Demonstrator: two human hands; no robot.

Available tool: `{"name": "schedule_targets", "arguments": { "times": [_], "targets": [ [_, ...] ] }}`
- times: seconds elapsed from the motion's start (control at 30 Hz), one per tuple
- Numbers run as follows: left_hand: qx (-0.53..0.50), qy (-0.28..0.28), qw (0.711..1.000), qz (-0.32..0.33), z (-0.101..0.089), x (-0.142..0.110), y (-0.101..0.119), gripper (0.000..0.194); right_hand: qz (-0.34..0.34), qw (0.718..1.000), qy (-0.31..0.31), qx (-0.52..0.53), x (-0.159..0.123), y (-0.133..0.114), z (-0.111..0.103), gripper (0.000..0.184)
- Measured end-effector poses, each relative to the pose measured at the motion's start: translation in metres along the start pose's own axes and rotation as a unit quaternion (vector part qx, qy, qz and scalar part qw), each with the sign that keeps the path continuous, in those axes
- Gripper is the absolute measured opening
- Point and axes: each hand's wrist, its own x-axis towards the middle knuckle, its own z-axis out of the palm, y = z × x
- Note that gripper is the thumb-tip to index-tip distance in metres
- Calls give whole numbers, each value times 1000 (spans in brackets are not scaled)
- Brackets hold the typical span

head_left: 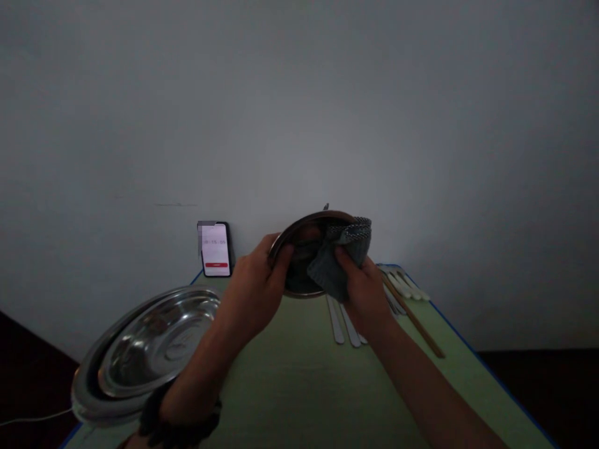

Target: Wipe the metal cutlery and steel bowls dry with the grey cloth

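A round metal bowl (304, 274) is held up over the table, tilted so that its dark inside faces me. My left hand (262, 280) grips its left rim, thumb on the inside and fingers behind. On the right side, my right hand (362, 284) is closed on a grey-blue cloth (334, 265) with a patterned edge, folded over the bowl's right rim. The thumb presses the cloth against the inside of the bowl. The fingers of both hands are mostly hidden behind the bowl and cloth.
Nested metal basins (140, 349) stand at the left of the green table (299, 386). A phone (216, 249) leans on the wall behind. To the right lie metal cutlery handles (336, 321), wooden chopsticks (416, 321) and white spoons (412, 287).
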Motion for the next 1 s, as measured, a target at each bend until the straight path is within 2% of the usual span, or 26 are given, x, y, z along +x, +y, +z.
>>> {"name": "schedule_targets", "arguments": {
  "times": [0.1,0.23,0.37,0.43,0.57,0.73,0.87,1.0],
  "targets": [
    [-19,-34,999,-11,-2,0,4,27,33,997,-31,67,4,-6,-3,34],
    [1,-121,992,-41,-9,0,12,31,41,997,-45,56,11,-14,-10,29],
    [-9,-116,990,-76,-16,2,14,46,-27,997,-49,-45,16,-19,-18,29],
    [-4,-134,988,-79,-20,3,14,45,-78,989,-55,-112,15,-24,-20,26],
    [72,-221,972,-49,-27,3,14,31,-178,951,-71,-244,5,-39,-19,16],
    [163,-218,962,-19,-26,0,14,33,-269,885,-101,-366,-8,-44,-11,23],
    [237,-279,931,1,-25,-6,20,32,-268,836,-127,-462,-9,-40,-11,13],
    [299,-307,904,9,-24,-10,28,35,-266,816,-191,-477,-5,-39,-15,7]
  ]
}}
